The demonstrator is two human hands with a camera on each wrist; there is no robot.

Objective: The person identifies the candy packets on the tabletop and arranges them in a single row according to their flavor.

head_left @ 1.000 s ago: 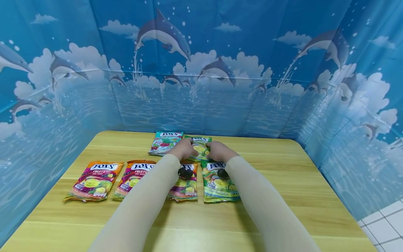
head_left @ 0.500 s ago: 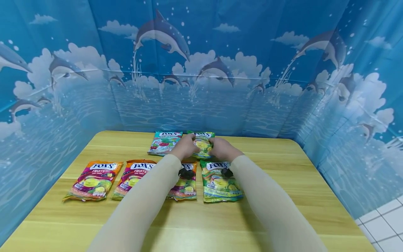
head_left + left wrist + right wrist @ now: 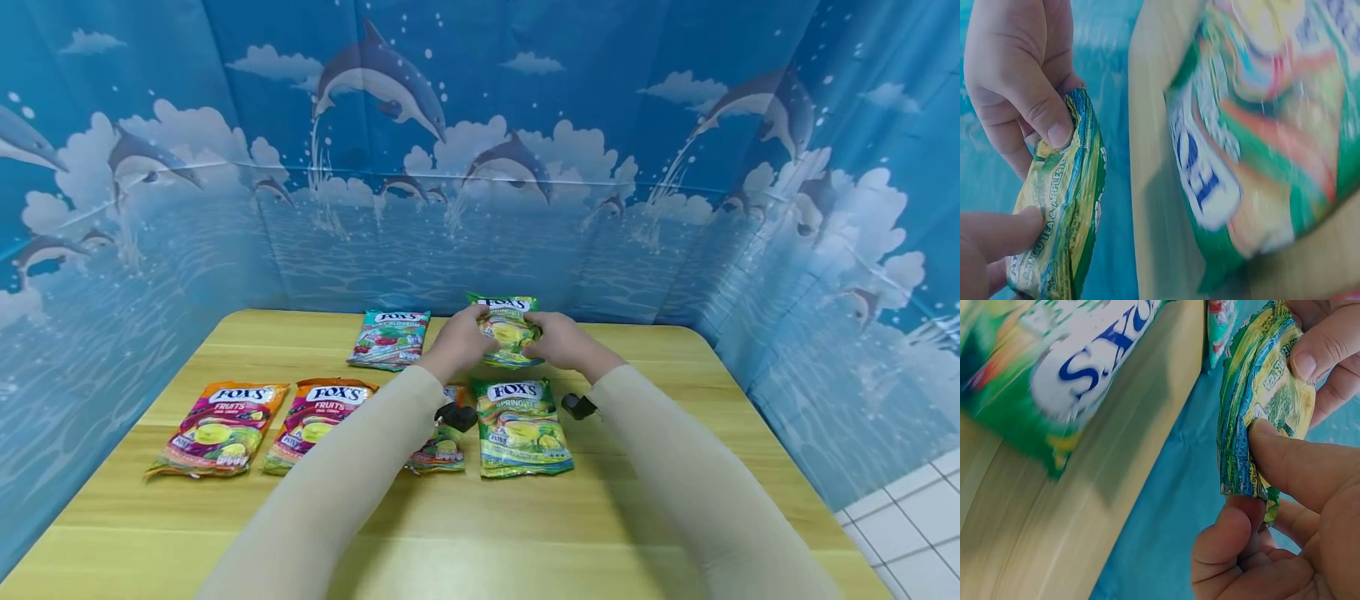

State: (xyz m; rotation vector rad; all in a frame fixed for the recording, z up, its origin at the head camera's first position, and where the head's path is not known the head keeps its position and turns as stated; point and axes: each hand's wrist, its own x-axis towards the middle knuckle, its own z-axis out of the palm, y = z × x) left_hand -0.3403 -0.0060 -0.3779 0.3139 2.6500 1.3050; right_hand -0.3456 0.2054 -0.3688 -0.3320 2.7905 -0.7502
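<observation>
A green and yellow Fox's candy bag (image 3: pixel 508 333) is raised off the tabletop near the back edge. My left hand (image 3: pixel 459 340) pinches its left side, thumb (image 3: pixel 1013 232) on the printed face. From the other side my right hand (image 3: pixel 567 340) grips it, with the thumb (image 3: pixel 1294 465) on the face and fingers (image 3: pixel 1222 540) behind. Both wrist views show the bag edge-on and slightly bent. Just in front of it, a larger-looking green Spring Tea bag (image 3: pixel 521 429) lies flat on the table.
A teal candy bag (image 3: pixel 390 340) lies at the back left. Along the front row are two orange and purple Fruits bags, the outer one (image 3: pixel 217 429) and the inner one (image 3: pixel 318 421), plus a third (image 3: pixel 438 448) partly under my left forearm. A dolphin curtain (image 3: pixel 480 217) stands behind the table (image 3: pixel 480 533).
Both hands have lifted the green and yellow bag and shifted it rightward, away from the teal bag. Its face shows more fully now. The other bags stay where they were.
</observation>
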